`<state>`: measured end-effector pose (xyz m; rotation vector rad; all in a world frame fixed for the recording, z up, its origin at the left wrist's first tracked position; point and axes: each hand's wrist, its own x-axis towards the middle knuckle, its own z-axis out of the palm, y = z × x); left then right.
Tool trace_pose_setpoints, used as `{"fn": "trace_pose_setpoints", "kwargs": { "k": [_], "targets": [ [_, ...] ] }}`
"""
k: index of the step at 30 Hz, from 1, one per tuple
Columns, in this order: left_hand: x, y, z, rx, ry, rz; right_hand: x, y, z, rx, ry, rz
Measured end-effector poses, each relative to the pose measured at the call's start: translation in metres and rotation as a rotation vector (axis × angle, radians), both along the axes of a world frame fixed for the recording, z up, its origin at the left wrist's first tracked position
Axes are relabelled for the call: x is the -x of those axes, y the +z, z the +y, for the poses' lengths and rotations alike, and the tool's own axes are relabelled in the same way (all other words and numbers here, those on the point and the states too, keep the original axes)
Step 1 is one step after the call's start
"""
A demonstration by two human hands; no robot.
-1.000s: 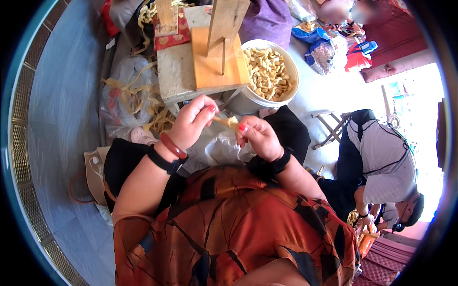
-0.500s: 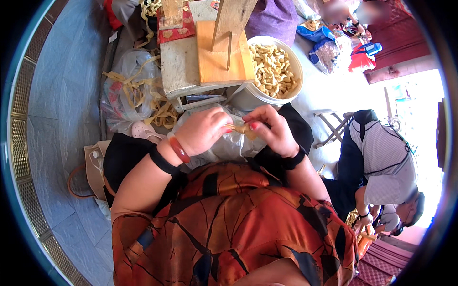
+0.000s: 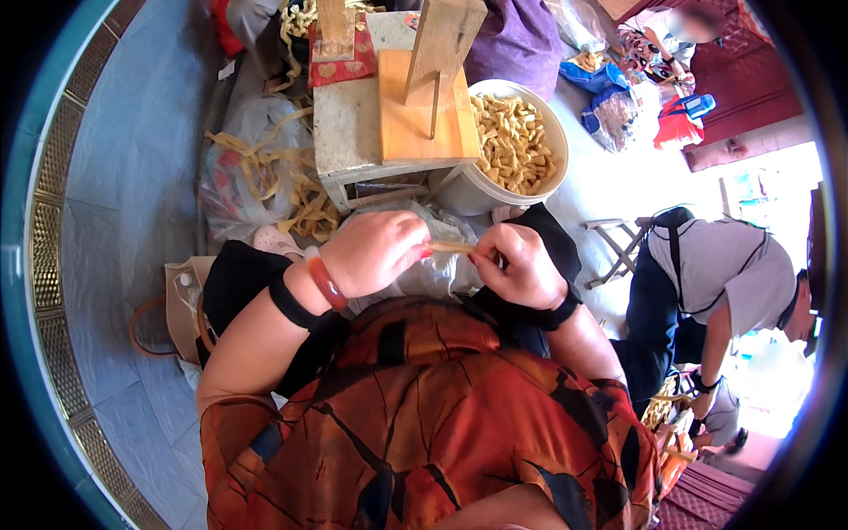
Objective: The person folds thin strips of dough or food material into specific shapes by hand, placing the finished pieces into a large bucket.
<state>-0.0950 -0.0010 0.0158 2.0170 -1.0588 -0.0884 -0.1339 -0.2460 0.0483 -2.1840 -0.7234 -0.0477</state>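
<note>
A short tan strip (image 3: 452, 247), which looks like tofu skin, is stretched between my two hands above my lap. My left hand (image 3: 378, 253) pinches one end between thumb and fingertips. The other end is in my right hand (image 3: 526, 267), its fingers curled in and its thumb pressed on the strip. White plastic (image 3: 431, 279) lies beneath my hands. Just beyond my right hand, a white bucket (image 3: 468, 196) is full of small knotted tan pieces (image 3: 512, 146). Long loose tan strips (image 3: 314, 215) lie by a clear plastic bag (image 3: 281, 119), left of the stool.
A worn white stool (image 3: 343, 132) ahead bears a wooden stand (image 3: 396, 132) with an upright board. A purple sack (image 3: 512, 44) is behind the bucket. A beige bag (image 3: 183, 322) sits at my left. To the right, a person (image 3: 707, 256) bends over near a folding stool (image 3: 614, 243).
The strip was bunched between my fingertips and is now drawn out straight. My right hand has moved slightly right and down, its fingers curling in. The person on the right has shifted.
</note>
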Motion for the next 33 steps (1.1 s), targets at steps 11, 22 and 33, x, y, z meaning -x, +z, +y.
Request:
{"fn": "trace_pose_setpoints", "kwargs": {
  "k": [11, 22, 33],
  "targets": [
    [-0.081, 0.004, -0.034, 0.114, 0.548, -0.005, -0.107, -0.004, 0.021, -0.062, -0.323, -0.223],
    [-0.066, -0.023, -0.010, 0.552, 0.375, 0.959, -0.078, -0.061, -0.015, -0.340, -0.383, 0.089],
    [-0.017, -0.035, -0.032, 0.419, 0.128, 0.080, -0.014, -0.039, 0.013, -0.127, -0.093, -0.296]
  ]
}}
